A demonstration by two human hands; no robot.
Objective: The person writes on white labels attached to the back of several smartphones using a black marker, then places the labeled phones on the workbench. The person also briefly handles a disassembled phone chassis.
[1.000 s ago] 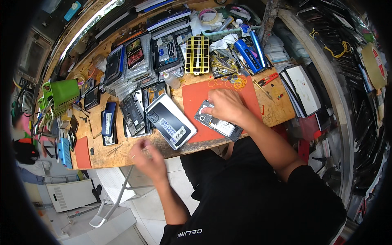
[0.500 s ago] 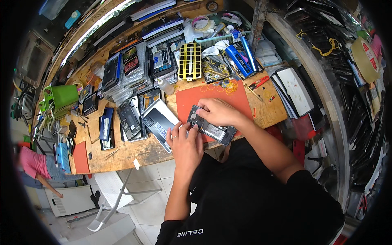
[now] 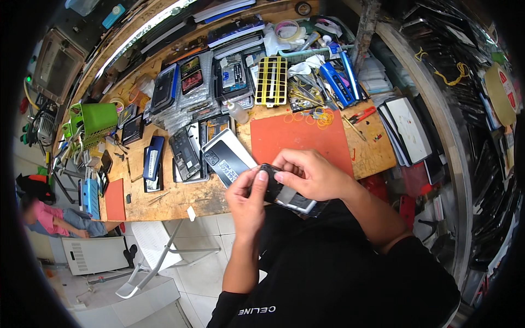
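Note:
Over the near edge of the bench I hold a dark phone with its back off [image 3: 299, 202], its insides partly showing. My left hand [image 3: 246, 199] pinches the phone's upper left end between thumb and fingers. My right hand [image 3: 311, 175] is closed on the upper edge, its thumb close to the left one. Fingers cover much of that end, so what lies between the thumbs is hidden. Beside my left hand lies a silver-grey phone back cover [image 3: 221, 164] with handwriting on it. Beyond my hands is an orange-red mat [image 3: 301, 134].
Opened phones [image 3: 185, 156] lie to the left, near a dark blue phone [image 3: 153, 158]. Farther back are a yellow-and-black rack [image 3: 271, 82], a blue tool [image 3: 337, 83], yellow rings [image 3: 322, 116] and red-handled pliers [image 3: 362, 115]. Another person [image 3: 52, 217] sits at far left.
The phone has come off the mat toward my body and tilted. My hands have drawn nearer, both thumbs now at its upper end. The whole view has shifted slightly.

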